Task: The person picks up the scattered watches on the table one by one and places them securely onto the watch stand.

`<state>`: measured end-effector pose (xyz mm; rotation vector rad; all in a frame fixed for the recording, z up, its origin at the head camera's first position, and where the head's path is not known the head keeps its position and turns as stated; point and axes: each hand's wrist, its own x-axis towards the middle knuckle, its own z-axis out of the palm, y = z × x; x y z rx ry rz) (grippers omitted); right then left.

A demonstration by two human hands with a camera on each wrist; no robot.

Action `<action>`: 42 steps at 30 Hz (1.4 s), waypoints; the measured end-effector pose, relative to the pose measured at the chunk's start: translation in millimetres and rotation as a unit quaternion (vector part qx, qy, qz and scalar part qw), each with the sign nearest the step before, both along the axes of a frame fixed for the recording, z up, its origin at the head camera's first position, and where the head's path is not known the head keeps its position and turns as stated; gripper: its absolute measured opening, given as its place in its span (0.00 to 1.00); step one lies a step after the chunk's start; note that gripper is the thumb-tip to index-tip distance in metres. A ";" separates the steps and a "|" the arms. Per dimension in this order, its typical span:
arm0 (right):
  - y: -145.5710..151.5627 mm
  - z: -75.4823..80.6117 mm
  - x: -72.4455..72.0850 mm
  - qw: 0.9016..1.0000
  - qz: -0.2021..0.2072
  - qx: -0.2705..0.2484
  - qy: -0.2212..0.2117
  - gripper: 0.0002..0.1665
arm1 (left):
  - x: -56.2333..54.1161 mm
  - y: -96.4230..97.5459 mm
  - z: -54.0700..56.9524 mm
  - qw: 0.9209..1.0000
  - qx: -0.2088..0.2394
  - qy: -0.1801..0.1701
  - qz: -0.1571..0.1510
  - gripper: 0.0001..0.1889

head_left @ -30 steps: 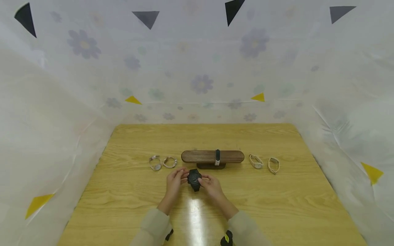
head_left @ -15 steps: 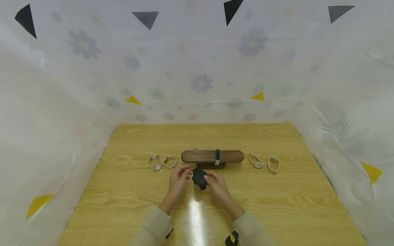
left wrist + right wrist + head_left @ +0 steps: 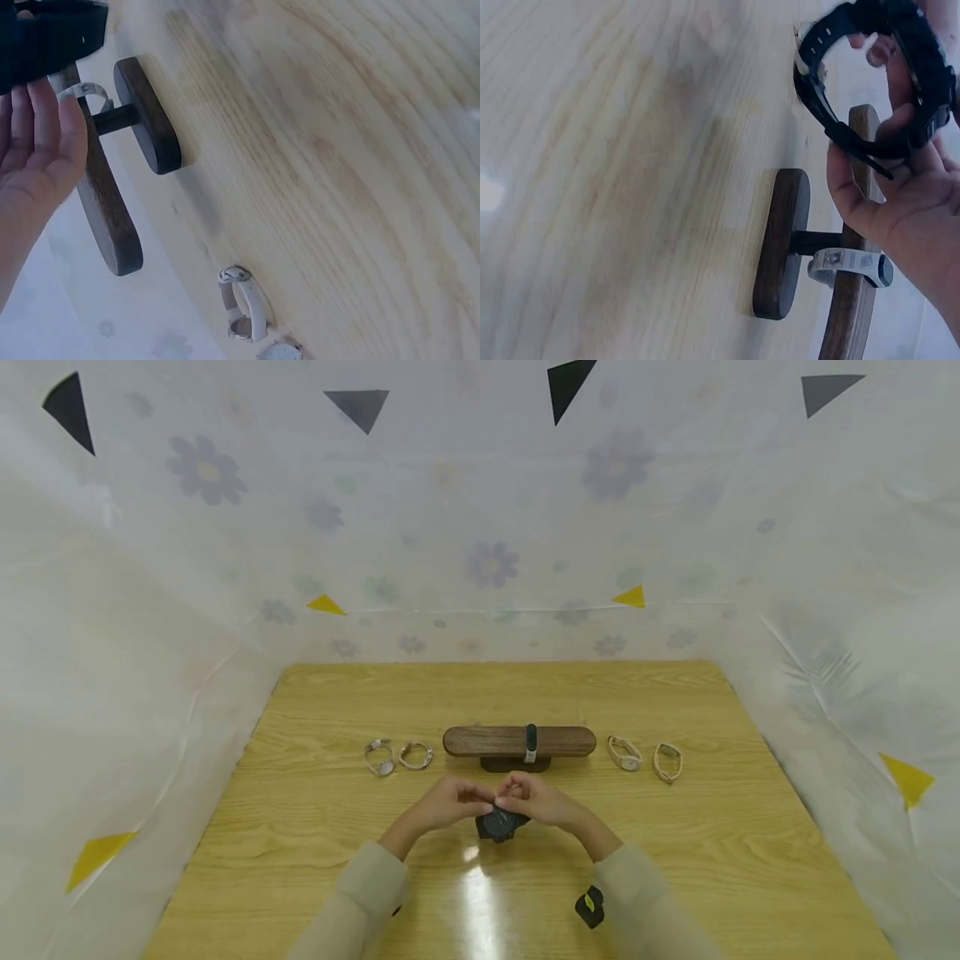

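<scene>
A black wristwatch (image 3: 498, 823) is held above the table in front of a dark wooden watch stand (image 3: 472, 742). My left hand (image 3: 444, 804) pinches its left side, thumb over the top edge. From the other side my right hand (image 3: 546, 803) grips it, fingertips close to the left ones. In the right wrist view the watch's strap (image 3: 819, 46) forms a loop, with right-hand fingers partly inside it. The left wrist view shows only part of the watch (image 3: 56, 41) above the fingers. A white-strapped fitness band (image 3: 531, 743) sits around the stand's bar.
Two light-strapped watches, one nearer the left edge (image 3: 379, 758) and a second watch (image 3: 416, 755), lie left of the stand. A white watch (image 3: 625, 754) and another light watch (image 3: 667, 762) lie right of it. Floral sheeting (image 3: 480, 510) encloses the table (image 3: 712, 860).
The black wristwatch has moved slightly right and nearer to me, and has turned. My left hand, apart from it half a second ago, now pinches it. Both hands have drawn together.
</scene>
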<state>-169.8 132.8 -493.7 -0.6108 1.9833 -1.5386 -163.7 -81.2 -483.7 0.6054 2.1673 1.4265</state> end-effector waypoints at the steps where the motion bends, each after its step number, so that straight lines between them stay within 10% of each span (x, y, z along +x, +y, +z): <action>1: 1.0 1.1 -1.5 1.000 0.012 0.001 -0.003 0.15 | 0.0 0.7 0.2 1.000 0.002 -0.022 -0.005 0.15; 8: 1.7 1.9 -6.8 1.000 0.010 0.018 0.003 0.17 | 1.8 6.1 -3.1 0.989 0.020 -0.140 0.030 0.16; 16: 4.6 -0.3 -2.4 0.970 -0.196 0.045 0.138 0.15 | 11.8 9.0 -9.5 0.977 0.038 -0.144 0.156 0.17; 20: 16.6 -14.4 -6.1 0.917 -0.271 0.108 0.272 0.17 | 14.4 2.1 -14.1 0.965 0.040 -0.121 0.229 0.15; 26: 41.9 -32.2 -18.5 0.766 -0.311 0.220 0.517 0.33 | 7.1 -15.2 -25.4 0.931 0.089 -0.129 0.331 0.17; 29: 54.1 -36.8 -26.8 0.732 -0.295 0.270 0.552 0.41 | 2.9 -23.6 -27.6 0.910 0.112 -0.132 0.377 0.18; 35: 69.2 -36.7 -39.5 0.718 -0.225 0.349 0.559 0.46 | -5.3 -33.6 -27.2 0.874 0.135 -0.155 0.441 0.20; 42: 71.8 -31.4 -45.5 0.734 -0.181 0.398 0.519 0.40 | -16.1 -34.1 -21.3 0.866 0.127 -0.137 0.464 0.20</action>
